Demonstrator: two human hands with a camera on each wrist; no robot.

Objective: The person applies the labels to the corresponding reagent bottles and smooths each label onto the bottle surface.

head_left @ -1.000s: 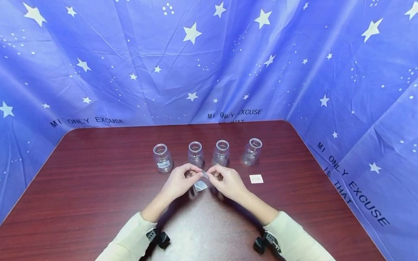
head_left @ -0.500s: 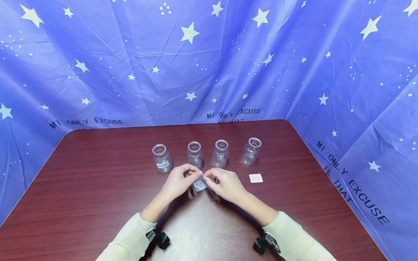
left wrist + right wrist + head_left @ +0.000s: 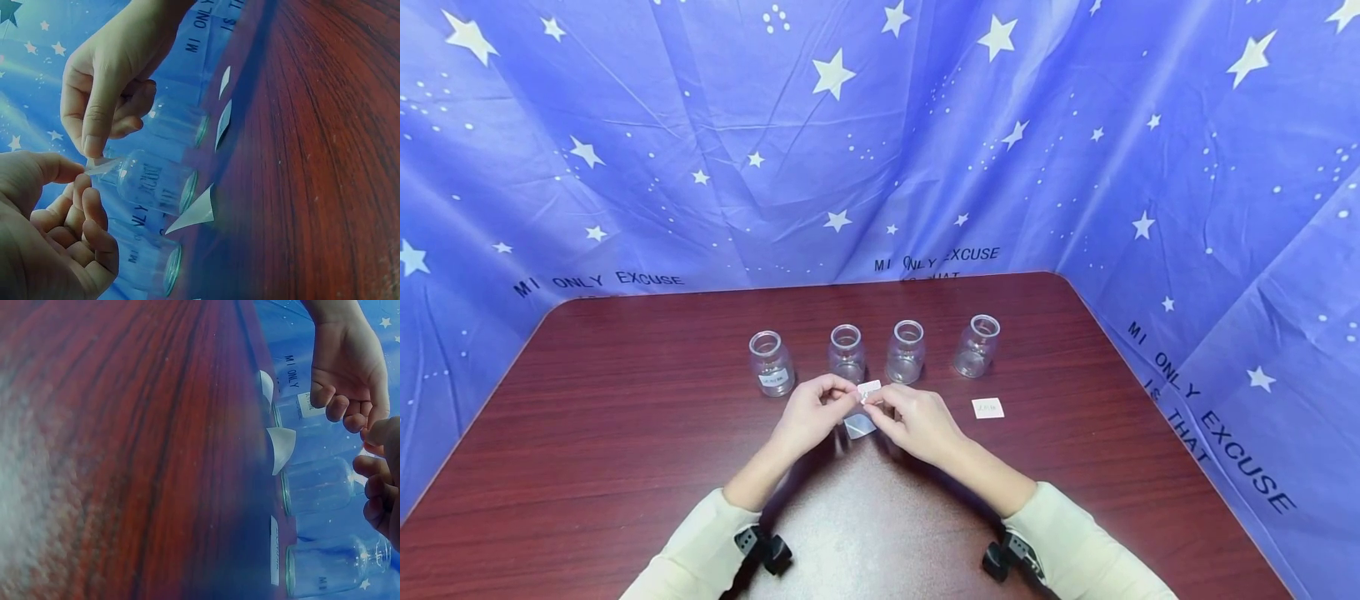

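Both hands meet in front of the two middle jars in the head view. The left hand point(image 3: 812, 417) and the right hand point(image 3: 921, 421) pinch a small white label point(image 3: 869, 389) with writing between their fingertips. In the left wrist view the label point(image 3: 105, 166) looks thin and partly see-through at the fingertips. Just below the hands a pale backing piece point(image 3: 860, 427) lies on the table; it curls upward in the left wrist view point(image 3: 195, 214). One glass jar point(image 3: 772, 367) on the left bears a written label.
Three unlabelled glass jars stand upright, one at centre left point(image 3: 847, 357), one at centre right point(image 3: 906, 354) and one at the right point(image 3: 977, 348). Another written label point(image 3: 988, 408) lies on the table point(image 3: 1075, 467) right of the hands. A blue starry curtain point(image 3: 737, 125) hangs behind.
The small piece between the fingers has turned, so its white written face now shows above the fingertips. The hands have barely moved, and the jars stay in place.
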